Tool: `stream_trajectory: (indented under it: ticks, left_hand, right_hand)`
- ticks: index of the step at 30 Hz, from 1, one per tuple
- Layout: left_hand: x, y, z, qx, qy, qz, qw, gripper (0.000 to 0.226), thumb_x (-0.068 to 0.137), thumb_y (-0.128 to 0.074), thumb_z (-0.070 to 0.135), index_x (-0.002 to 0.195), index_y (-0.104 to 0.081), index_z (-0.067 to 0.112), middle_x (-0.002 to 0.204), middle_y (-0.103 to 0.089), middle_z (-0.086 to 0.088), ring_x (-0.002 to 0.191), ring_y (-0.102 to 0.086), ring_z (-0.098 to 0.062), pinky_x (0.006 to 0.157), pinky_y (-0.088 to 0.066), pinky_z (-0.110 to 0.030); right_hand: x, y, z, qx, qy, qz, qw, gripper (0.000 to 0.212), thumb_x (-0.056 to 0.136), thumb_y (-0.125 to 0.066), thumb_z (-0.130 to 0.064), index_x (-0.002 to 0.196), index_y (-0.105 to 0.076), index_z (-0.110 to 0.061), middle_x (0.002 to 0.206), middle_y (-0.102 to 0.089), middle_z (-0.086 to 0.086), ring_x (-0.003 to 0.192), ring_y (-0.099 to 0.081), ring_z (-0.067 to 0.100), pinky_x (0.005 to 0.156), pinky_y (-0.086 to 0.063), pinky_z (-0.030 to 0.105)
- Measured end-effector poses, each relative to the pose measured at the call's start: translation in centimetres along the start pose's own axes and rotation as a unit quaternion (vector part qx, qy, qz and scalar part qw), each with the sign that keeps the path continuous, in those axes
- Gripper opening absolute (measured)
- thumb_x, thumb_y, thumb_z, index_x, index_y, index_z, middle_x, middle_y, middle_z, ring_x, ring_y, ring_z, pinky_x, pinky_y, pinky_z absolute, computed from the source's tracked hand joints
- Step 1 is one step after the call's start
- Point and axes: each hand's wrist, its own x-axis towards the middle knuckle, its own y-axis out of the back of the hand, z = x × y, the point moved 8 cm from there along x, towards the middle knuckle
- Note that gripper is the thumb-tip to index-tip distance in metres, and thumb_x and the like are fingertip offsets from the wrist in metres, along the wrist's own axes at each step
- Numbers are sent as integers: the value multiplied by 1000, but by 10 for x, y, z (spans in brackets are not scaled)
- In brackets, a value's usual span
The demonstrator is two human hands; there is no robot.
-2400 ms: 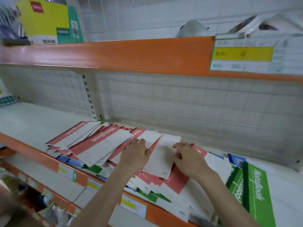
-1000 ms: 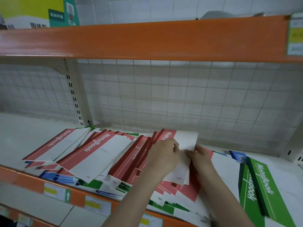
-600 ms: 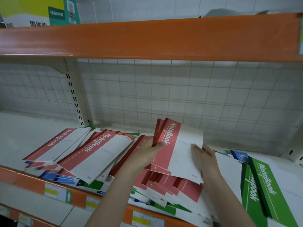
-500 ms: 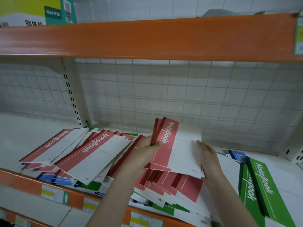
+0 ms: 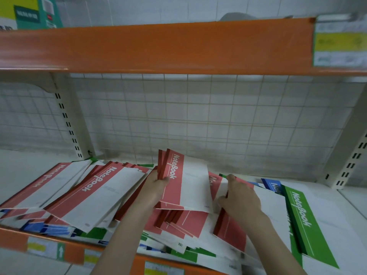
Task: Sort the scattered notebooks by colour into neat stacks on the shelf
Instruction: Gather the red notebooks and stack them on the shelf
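A heap of red, green and blue notebooks covers the white shelf [image 5: 23,167]. My left hand [image 5: 158,185] grips a raised bundle of red notebooks [image 5: 186,181] by its spine edge, tilted up off the heap. My right hand [image 5: 240,197] pinches another red notebook [image 5: 230,231] that lies lower, to the right of the bundle. More red notebooks [image 5: 99,191] fan out to the left. A green notebook [image 5: 301,219] lies at the right, with a blue notebook [image 5: 272,184] peeking out behind it.
An orange upper shelf [image 5: 158,46] hangs overhead with a yellow price label [image 5: 339,40]. A wire grid back panel [image 5: 198,120] closes the rear. White uprights [image 5: 69,120] stand left and right. The orange front lip [image 5: 15,241] carries price tags.
My left hand has kept the red bundle raised. My right hand let go of the bundle's right edge and moved down onto a separate red notebook to the right.
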Motion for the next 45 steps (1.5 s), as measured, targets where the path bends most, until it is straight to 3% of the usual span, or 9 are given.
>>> stream_trajectory:
  ticks: [4, 9, 12, 18, 21, 25, 31, 39, 45]
  left_hand:
    - [-4, 2, 2, 41, -17, -23, 999, 31, 98, -48, 12, 128, -52, 19, 120, -64, -4, 108, -62, -25, 98, -47, -45]
    - [-17, -24, 10, 108, -72, -93, 987, 32, 98, -48, 16, 124, -51, 33, 105, -60, 19, 110, -59, -16, 102, -44, -44]
    - [-27, -46, 17, 129, -114, -116, 978, 30, 101, -39, 29, 128, -49, 38, 113, -57, 24, 109, -53, 1, 92, -41, -23]
    - [-39, -59, 16, 93, -93, -134, 982, 40, 91, -28, 65, 125, -44, 51, 102, -46, 35, 106, -46, 7, 97, -32, -20]
    - [-38, -58, 10, 83, -75, -167, 980, 36, 93, -52, 45, 128, -53, 36, 121, -60, 17, 115, -57, -8, 106, -41, -37]
    - [-39, -55, 10, 95, -93, -173, 976, 39, 83, -63, 10, 95, -64, 47, 100, -70, 12, 89, -65, 3, 79, -50, -17]
    - [-39, -71, 23, 106, -138, -176, 969, 58, 75, -50, 3, 126, -51, 31, 108, -65, 6, 99, -64, -7, 91, -52, -35]
    - [-27, -88, 5, -6, -47, -211, 976, 36, 81, -60, 16, 118, -62, 17, 91, -73, 0, 90, -69, -14, 83, -51, -26]
    - [-26, -55, 11, 226, -137, -147, 953, 15, 96, -49, 40, 97, -64, 37, 104, -66, 16, 96, -60, 2, 82, -44, -8]
  right_hand:
    - [6, 18, -4, 59, 20, 67, 996, 33, 81, -48, -4, 113, -43, -8, 82, -55, 7, 79, -55, 29, 63, -42, 29]
    - [17, 35, -20, 306, 58, 99, 945, 37, 82, -55, -1, 118, -56, -11, 105, -66, 10, 102, -63, 26, 74, -44, 25]
    - [14, 36, -39, 382, 79, 146, 909, 33, 80, -50, 5, 107, -61, -11, 92, -64, 0, 89, -63, 21, 73, -46, 26]
    - [13, 6, -53, 403, 52, 150, 901, 23, 86, -51, -3, 103, -62, -14, 93, -65, -5, 79, -57, 10, 70, -46, 21]
    - [20, -11, -44, 446, 13, 99, 889, 21, 88, -47, 0, 100, -62, -9, 94, -67, 6, 83, -63, 23, 73, -52, 28]
    - [17, -9, -44, 418, 78, 73, 902, 30, 86, -43, 6, 100, -62, -13, 88, -63, -2, 86, -61, 20, 60, -39, 4]
    - [-4, 5, -71, 215, 312, 68, 923, 49, 85, -41, 3, 121, -62, -23, 151, -32, 2, 140, -27, 14, 108, -31, 24]
    - [13, 3, -48, 293, 267, 97, 913, 26, 98, -45, -23, 84, -59, -7, 121, -57, 5, 136, -31, 6, 105, -27, 18]
    - [16, 1, -34, 323, 233, 138, 907, 20, 95, -51, -17, 78, -59, -10, 119, -51, -3, 114, -42, 1, 87, -26, 2]
